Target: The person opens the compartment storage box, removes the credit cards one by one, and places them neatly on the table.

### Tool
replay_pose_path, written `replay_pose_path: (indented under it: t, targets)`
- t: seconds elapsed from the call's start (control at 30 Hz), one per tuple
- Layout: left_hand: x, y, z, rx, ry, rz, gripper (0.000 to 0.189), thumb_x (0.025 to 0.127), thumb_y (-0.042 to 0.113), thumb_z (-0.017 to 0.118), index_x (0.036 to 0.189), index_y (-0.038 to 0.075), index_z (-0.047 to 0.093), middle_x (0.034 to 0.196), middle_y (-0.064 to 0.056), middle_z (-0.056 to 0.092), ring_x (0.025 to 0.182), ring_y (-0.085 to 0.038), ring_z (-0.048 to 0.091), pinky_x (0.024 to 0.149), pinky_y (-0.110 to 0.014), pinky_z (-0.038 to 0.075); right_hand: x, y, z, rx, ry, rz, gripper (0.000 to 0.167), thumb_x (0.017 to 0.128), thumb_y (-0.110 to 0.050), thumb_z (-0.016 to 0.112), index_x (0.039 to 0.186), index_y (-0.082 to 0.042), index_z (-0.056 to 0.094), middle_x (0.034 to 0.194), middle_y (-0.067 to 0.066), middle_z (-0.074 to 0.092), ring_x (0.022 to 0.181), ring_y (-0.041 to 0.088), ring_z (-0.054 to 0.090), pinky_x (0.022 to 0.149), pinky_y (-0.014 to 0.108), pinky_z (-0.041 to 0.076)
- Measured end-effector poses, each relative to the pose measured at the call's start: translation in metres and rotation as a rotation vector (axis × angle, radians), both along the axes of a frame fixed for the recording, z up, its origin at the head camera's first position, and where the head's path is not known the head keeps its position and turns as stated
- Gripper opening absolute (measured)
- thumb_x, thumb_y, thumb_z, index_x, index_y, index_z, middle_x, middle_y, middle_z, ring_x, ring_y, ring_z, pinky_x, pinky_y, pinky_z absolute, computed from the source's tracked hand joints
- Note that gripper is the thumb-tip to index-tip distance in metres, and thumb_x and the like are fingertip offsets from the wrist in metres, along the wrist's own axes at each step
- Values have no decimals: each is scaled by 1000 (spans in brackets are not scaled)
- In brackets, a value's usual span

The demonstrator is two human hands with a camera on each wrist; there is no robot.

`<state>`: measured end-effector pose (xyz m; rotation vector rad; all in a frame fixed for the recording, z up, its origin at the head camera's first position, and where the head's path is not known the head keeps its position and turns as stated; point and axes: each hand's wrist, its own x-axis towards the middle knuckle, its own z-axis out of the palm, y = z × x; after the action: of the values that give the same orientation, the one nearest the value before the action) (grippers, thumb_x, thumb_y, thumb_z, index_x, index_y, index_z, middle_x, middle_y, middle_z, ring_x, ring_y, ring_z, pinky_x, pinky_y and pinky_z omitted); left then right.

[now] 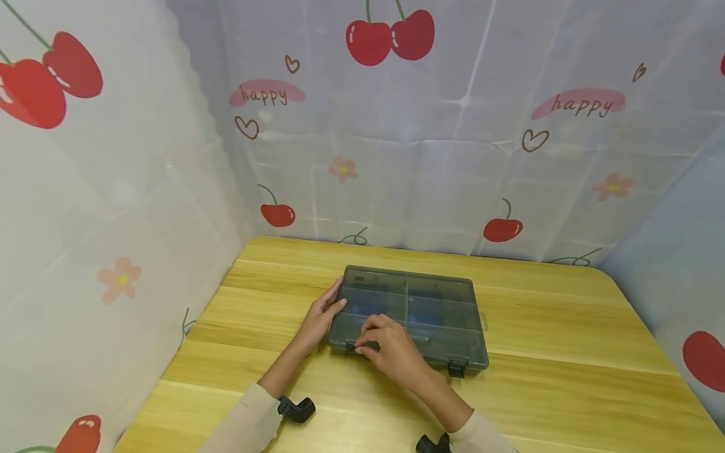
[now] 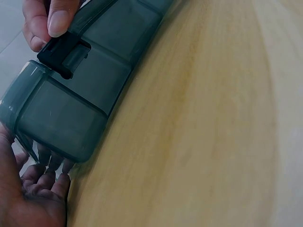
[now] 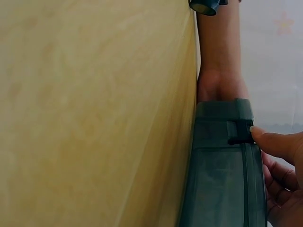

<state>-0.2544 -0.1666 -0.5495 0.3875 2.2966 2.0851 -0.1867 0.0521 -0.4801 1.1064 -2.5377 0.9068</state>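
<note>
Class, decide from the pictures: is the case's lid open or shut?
Shut: the lid lies flat over the case. Whether the latch at the right hand is fastened, I cannot tell.

case [image 1: 419,308]: smooth glossy plastic | latch [image 2: 54,55]: matt plastic | tabletop [image 1: 566,333]: smooth wood-grain | sleeve [image 1: 246,418]: matt cloth | backdrop [image 1: 408,182]: creased, glossy

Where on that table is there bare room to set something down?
Widest: yellow wood-grain table right of the grey translucent plastic case. Another: between left forearm and white cherry-print curtain. Crowded: the case's left side (left hand) and near edge (right hand).
</note>
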Motion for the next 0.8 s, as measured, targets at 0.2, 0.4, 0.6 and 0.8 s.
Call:
replay_pose_path:
  t: [0.2, 0.4, 0.6, 0.8]
  targets:
    - [1, -1, 1, 2, 2, 3, 60, 105, 36, 57, 160, 27, 34, 166, 2, 25, 152, -25, 25, 122, -51, 27, 0, -2, 0, -29, -38, 10, 5, 82, -12, 84, 86, -14, 81, 96, -4, 63, 89, 12, 58, 88, 34, 58]
    - [0, -1, 3, -9, 4, 7, 60, 105, 36, 57, 160, 27, 34, 166, 1, 25, 152, -25, 26, 122, -51, 27, 1, -3, -1, -78, -119, -7, 5, 83, -10, 83, 84, -14, 80, 97, -4, 62, 89, 12, 56, 79, 30, 56]
    - [-1, 0, 2, -4, 8, -1, 59, 105, 35, 57, 160, 28, 34, 166, 1, 25, 152, -22, 25, 122, -48, 26, -1, -1, -2, -110, -184, -15, 6, 83, -8, 82, 85, -14, 81, 95, -6, 62, 89, 11, 56, 79, 30, 55]
    - [0, 2, 1, -6, 8, -3, 59, 106, 34, 57, 159, 28, 34, 165, 3, 25, 151, -19, 24, 122, -46, 27, -2, 0, -3, -121, -205, -5, 5, 83, -8, 82, 85, -12, 82, 94, -6, 62, 88, 11, 56, 80, 31, 55]
